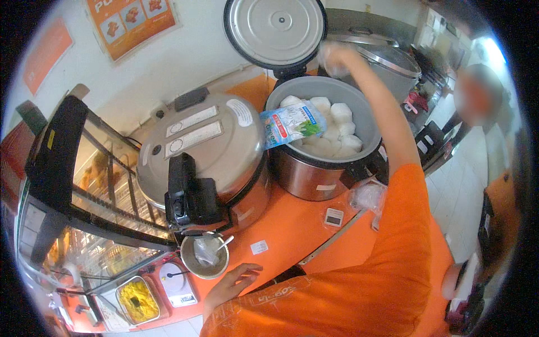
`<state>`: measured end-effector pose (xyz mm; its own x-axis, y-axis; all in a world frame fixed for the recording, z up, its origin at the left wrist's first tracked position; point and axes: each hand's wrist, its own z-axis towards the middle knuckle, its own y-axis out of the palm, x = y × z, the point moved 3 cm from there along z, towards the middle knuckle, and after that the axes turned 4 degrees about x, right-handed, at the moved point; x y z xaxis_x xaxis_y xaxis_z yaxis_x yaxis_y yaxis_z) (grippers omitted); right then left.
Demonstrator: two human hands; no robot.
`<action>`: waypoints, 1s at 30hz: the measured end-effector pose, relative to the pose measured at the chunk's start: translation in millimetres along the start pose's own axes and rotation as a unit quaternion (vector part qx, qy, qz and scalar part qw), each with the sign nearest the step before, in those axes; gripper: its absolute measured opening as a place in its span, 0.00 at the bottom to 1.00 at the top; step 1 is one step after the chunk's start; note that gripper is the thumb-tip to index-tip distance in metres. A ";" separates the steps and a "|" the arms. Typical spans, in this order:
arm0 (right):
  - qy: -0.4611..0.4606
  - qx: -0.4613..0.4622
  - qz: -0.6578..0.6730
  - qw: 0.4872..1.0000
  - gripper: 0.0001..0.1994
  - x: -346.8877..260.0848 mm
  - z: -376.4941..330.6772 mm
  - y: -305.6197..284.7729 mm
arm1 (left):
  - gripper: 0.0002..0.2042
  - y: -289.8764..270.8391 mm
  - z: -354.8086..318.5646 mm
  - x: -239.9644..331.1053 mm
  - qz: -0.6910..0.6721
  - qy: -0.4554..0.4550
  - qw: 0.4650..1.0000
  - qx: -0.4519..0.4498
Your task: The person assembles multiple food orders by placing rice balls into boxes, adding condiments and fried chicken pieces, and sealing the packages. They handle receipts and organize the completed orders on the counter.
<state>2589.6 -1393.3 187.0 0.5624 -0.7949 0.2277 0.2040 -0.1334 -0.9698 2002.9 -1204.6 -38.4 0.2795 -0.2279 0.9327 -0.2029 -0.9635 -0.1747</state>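
My right arm reaches across an open rice cooker (307,174), toward its far side. My right hand (337,59) is blurred beside the raised round lid (276,33), with something clear, perhaps plastic, about it; its fingers cannot be made out. Inside the cooker lie several rounded white lumps (341,112), and a blue and white packet (295,124) leans over the pot's left rim. Low at the front, my left hand (234,285) hangs above the counter edge, fingers stretched and holding nothing. Closest to it is a metal bowl (212,272) with a clear plastic bag and a white-handled utensil.
A closed rice cooker (216,129) stands left of the open one, beside a lit glass food cabinet (106,219). Farther back is another large pot (387,64). A small timer (333,217), a scale (177,283) and a yellow-filled tray (160,319) rest on the orange counter (281,216). Someone stands at right.
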 end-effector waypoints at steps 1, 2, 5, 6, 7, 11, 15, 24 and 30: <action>0.025 -0.093 -0.023 0.995 0.17 -19.0 -4.7 34.4 | 0.16 0.2 0.4 -1.5 -0.017 -0.006 1.000 -0.005; -0.014 -0.152 0.026 0.988 0.16 -20.1 -33.7 63.4 | 0.16 -0.3 0.3 -2.4 -0.026 -0.010 1.000 -0.006; -0.044 -0.246 0.071 0.966 0.20 -51.4 -61.2 122.8 | 0.17 -1.4 5.8 -2.9 -0.037 0.008 0.999 -0.013; -0.042 -0.254 0.085 0.963 0.21 -57.8 -61.6 133.8 | 0.17 -1.3 8.6 -3.2 -0.032 0.017 0.999 -0.016; -0.038 -0.260 0.102 0.959 0.23 -63.1 -60.0 143.3 | 0.17 -1.2 13.0 -3.3 -0.028 0.025 0.999 -0.023; 0.000 -0.275 0.154 0.949 0.31 -64.5 -47.5 173.6 | 0.17 3.0 38.6 -2.1 0.028 0.087 0.994 -0.067; 0.028 -0.274 0.157 0.949 0.40 -46.1 -61.3 165.0 | 0.17 6.1 60.7 6.4 0.054 0.140 0.984 -0.095; -0.180 -0.225 0.312 0.905 0.40 -71.8 -231.7 -18.8 | 0.34 40.5 116.4 55.9 -0.491 0.084 0.847 -0.183; -0.128 -0.288 0.141 0.938 0.24 -62.5 -190.2 80.0 | 0.42 49.4 84.4 56.7 -0.416 0.016 0.887 -0.198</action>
<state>2418.4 -1466.8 78.6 0.7172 -0.6891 -0.1037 -0.4085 -0.2952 -0.8637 2088.0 -1277.0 -20.7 0.4617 0.5495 0.6964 -0.2538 -0.6704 0.6972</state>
